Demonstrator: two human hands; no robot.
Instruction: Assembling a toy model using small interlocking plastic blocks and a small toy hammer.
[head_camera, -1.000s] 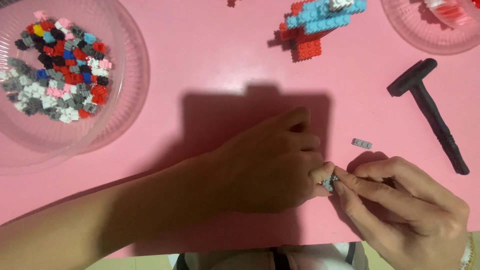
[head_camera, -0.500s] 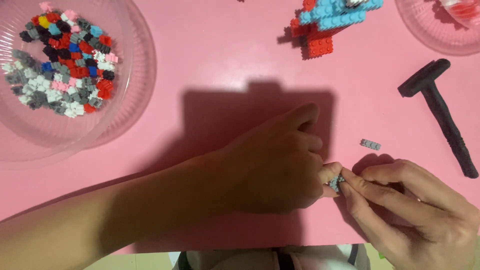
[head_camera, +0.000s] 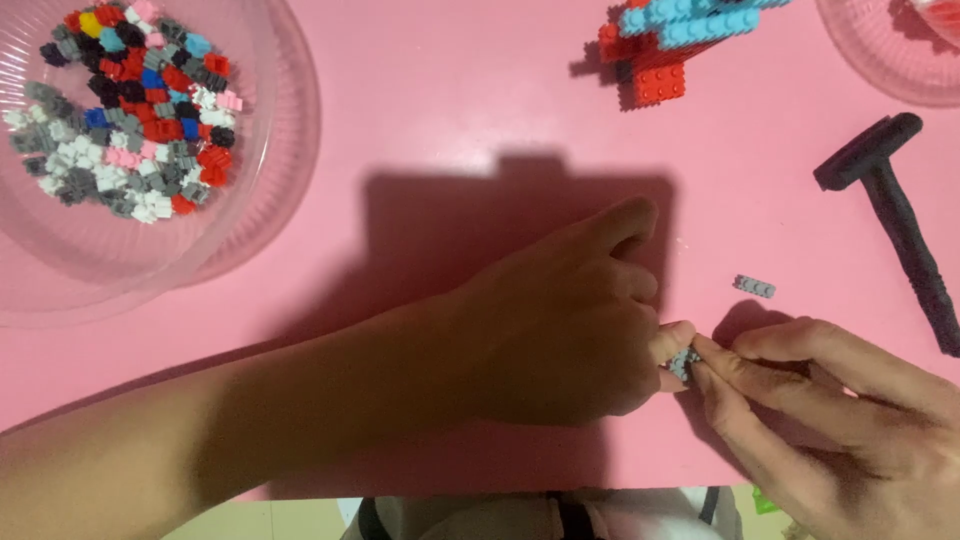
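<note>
- While both hands meet near the table's front edge, the head view shows the left hand (head_camera: 560, 320) curled, knuckles up, its fingertips pinched on a tiny grey brick piece (head_camera: 684, 362) at about 4 o'clock from the picture's middle.
- From 5 o'clock the right hand (head_camera: 850, 420) comes in, thumb and forefinger closed on the same piece from the other side; the remaining fingers lie loosely bent.
- The piece is mostly hidden between the fingertips, so whether it is one brick or two pressed together cannot be told.
- Just beyond the right hand, at 3 o'clock, a loose grey brick (head_camera: 755, 287) lies on the pink table (head_camera: 430, 110).
- A black hammer-shaped tool (head_camera: 900, 215) rests at 2 o'clock, well apart from both hands.
- At 10 o'clock a clear bowl (head_camera: 280, 150) holds mixed small bricks; a red and blue brick model (head_camera: 670, 40) stands at 1 o'clock, with a second clear bowl (head_camera: 880, 60) beyond it.
- Risk, as I judge it: so small a piece, gripped only by fingertips, could slip or spring away if squeezed off-centre, and being near the edge it could drop off the table.
</note>
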